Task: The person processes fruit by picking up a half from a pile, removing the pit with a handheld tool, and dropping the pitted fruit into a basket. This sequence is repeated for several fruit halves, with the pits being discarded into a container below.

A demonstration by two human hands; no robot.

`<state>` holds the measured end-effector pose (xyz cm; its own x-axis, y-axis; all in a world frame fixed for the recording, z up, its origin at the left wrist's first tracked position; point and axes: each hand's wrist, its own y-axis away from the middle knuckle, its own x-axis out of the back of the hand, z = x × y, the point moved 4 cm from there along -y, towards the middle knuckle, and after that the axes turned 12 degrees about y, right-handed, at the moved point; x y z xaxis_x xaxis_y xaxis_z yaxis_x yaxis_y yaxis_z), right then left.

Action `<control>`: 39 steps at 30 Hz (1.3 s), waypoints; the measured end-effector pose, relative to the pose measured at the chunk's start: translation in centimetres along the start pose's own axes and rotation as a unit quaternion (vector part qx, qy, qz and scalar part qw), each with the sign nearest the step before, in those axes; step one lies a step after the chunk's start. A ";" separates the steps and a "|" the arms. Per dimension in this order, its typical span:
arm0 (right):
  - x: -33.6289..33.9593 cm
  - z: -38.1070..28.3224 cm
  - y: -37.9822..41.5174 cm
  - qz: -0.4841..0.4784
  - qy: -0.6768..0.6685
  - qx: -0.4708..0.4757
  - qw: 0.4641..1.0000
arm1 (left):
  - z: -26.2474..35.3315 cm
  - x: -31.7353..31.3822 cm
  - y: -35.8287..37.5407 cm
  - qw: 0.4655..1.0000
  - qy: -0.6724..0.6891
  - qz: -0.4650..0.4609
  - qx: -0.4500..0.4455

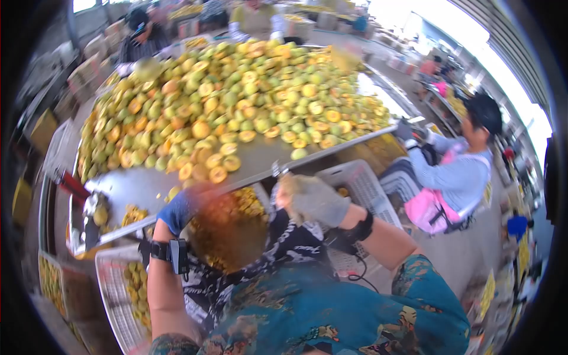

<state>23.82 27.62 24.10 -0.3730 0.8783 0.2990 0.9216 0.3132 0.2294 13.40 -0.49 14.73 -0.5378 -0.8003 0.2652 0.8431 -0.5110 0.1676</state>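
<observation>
My left hand [176,212], in a blue glove, is at the near edge of the metal table. An orange smear covers its fingers, so I cannot see whether it holds anything. My right hand [319,200], in a grey glove, is closed around a small tool with a shiny metal tip [278,170], whose handle is hidden. A big heap of halved yellow-green peaches [236,94] covers much of the table [260,155]. Below and between my hands are yellow fruit scraps [249,202], partly blurred.
White plastic crates stand to the left [112,296] and right [361,177] of my lap; the left one holds fruit. A co-worker [461,171] in light blue sits at the table's right. Others sit across the table. A red-handled object [72,184] lies at the left edge.
</observation>
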 end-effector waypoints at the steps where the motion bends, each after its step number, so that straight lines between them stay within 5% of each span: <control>1: 0.5 0.7 -2.0 0.021 0.006 0.018 1.000 | 0.1 0.8 2.0 0.994 0.111 0.006 -0.006; 3: 2.3 2.4 -6.6 0.038 0.119 0.049 0.991 | 3.0 1.7 5.1 0.983 0.163 0.068 -0.042; 5: 3.1 3.1 -10.6 0.098 0.443 0.077 0.888 | 2.8 1.3 6.6 0.953 0.282 0.107 -0.042; 7: 2.8 4.9 -13.8 0.056 0.461 0.032 0.885 | 1.8 1.4 7.3 0.875 0.448 0.174 -0.057; 9: 2.4 8.1 -17.0 0.097 0.539 0.077 0.833 | 1.8 0.5 7.7 0.882 0.436 0.171 -0.049; 10: 1.9 7.5 -18.6 0.029 0.543 0.063 0.837 | 1.5 -0.1 7.7 0.880 0.440 0.175 -0.051; 20: -2.5 11.2 -29.6 0.015 0.555 0.003 0.831 | 0.5 -3.2 6.4 0.880 0.459 0.124 -0.017; 23: -3.0 13.2 -30.7 0.035 0.579 0.107 0.808 | -0.8 -3.5 6.1 0.871 0.475 0.121 -0.025; 26: -4.0 13.1 -30.0 0.074 0.530 0.100 0.838 | -3.4 -4.1 5.6 0.819 0.559 0.130 0.002; 28: -4.2 13.4 -30.1 0.073 0.561 0.104 0.818 | -4.5 -3.9 4.9 0.896 0.412 0.155 -0.054; 32: -4.1 7.8 -25.6 0.140 0.451 0.050 0.880 | -6.1 -3.0 3.9 0.898 0.395 0.181 -0.071; 34: -4.5 6.6 -23.0 0.054 0.069 -0.039 0.995 | -3.8 -2.6 3.7 0.908 0.343 0.234 -0.056; 36: -6.1 4.6 -19.2 0.037 -0.053 -0.070 0.995 | -2.7 -3.5 3.4 0.912 0.292 0.284 -0.036; 38: -8.8 4.3 -16.5 0.003 -0.248 -0.093 0.964 | -1.3 -4.5 3.6 0.909 0.127 0.340 -0.204; 39: -10.4 4.4 -15.6 -0.009 -0.320 -0.089 0.943 | -1.4 -5.3 3.1 0.921 0.142 0.307 -0.194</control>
<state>13.78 15.22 13.39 -0.1946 0.9296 -0.3131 0.8622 0.3143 0.3972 18.84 1.71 12.56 0.0145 -0.9973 -0.0718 0.9543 0.0352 -0.2966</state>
